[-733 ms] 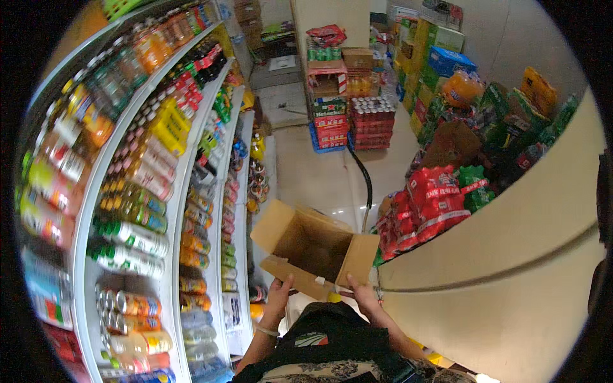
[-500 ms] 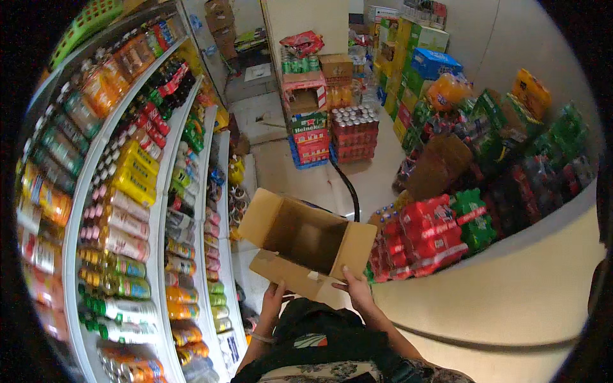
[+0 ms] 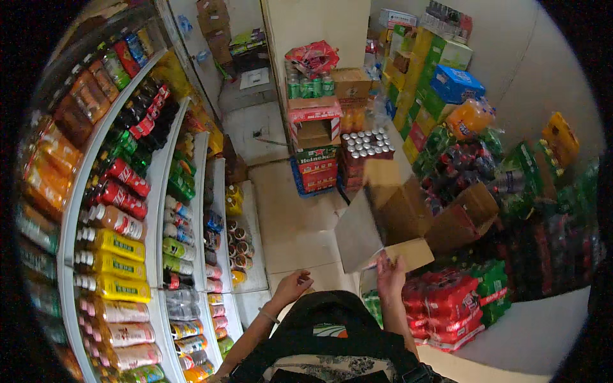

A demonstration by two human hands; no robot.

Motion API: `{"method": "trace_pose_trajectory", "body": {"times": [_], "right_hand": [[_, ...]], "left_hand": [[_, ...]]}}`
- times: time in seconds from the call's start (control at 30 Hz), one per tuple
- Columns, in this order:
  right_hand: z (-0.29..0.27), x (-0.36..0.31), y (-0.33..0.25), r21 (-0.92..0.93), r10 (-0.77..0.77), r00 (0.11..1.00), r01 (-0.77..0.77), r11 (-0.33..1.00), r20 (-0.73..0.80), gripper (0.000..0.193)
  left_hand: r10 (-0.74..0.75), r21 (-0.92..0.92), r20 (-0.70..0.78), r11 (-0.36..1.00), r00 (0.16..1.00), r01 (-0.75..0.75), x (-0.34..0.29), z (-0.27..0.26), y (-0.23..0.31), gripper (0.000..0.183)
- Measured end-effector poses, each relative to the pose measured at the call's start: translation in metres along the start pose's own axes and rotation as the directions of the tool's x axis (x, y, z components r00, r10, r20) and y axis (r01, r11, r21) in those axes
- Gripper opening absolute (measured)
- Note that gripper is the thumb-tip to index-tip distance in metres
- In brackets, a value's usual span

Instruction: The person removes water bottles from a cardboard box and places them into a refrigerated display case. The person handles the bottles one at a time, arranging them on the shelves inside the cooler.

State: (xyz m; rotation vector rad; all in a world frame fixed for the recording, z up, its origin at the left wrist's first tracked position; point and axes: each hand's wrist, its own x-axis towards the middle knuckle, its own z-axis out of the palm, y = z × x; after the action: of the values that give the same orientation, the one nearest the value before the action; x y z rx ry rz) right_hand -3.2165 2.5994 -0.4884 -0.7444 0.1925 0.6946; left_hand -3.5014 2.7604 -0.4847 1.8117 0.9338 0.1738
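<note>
An open cardboard box [image 3: 357, 233], tilted with its flaps spread, hangs in front of me on the right. My right hand [image 3: 391, 276] grips it at the near edge, by the flap. Part of the box is smeared by motion. My left hand [image 3: 292, 285] is off the box, held in the air to its left. Its fingers are loosely bent, with a gap at the thumb and nothing between them.
Shelves [image 3: 159, 223] packed with drink bottles line my left. Red shrink-wrapped drink packs [image 3: 444, 306] lie at my right, beside another open cardboard box [image 3: 463, 217]. Ahead stand stacked drink cases [image 3: 317, 169] and a tray of cans [image 3: 368, 143]. A doorway opens at the far left.
The cardboard box has swung to the right and tipped, carried by my right hand. My left hand has let go of it. My view has shifted, too.
</note>
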Motion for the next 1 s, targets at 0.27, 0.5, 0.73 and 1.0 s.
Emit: {"method": "trace_pose_trajectory", "body": {"times": [0.27,0.5,0.73,1.0], "right_hand": [[0.115,0.224,-0.016,0.376,-0.002,0.945,-0.129,0.918,0.328,0.055],[0.158,0.566,0.016,0.258,0.135,0.782,-0.356,0.898,0.609,0.075],[0.239,0.716,0.122,-0.014,0.095,0.947,-0.096,0.995,0.306,0.075],[0.189,0.867,0.144,0.111,0.309,0.208,-0.946,0.304,0.928,0.076]], "left_hand": [[-0.050,0.187,0.017,0.981,0.999,0.046,0.112,-0.047,0.019,0.047],[-0.249,0.282,-0.023,0.928,0.968,0.245,0.156,-0.049,0.005,0.046],[-0.285,0.141,-0.175,0.940,0.942,0.311,0.201,-0.025,0.022,0.045],[-0.450,0.121,-0.238,0.865,0.861,0.486,0.208,-0.013,0.033,0.046]]}}
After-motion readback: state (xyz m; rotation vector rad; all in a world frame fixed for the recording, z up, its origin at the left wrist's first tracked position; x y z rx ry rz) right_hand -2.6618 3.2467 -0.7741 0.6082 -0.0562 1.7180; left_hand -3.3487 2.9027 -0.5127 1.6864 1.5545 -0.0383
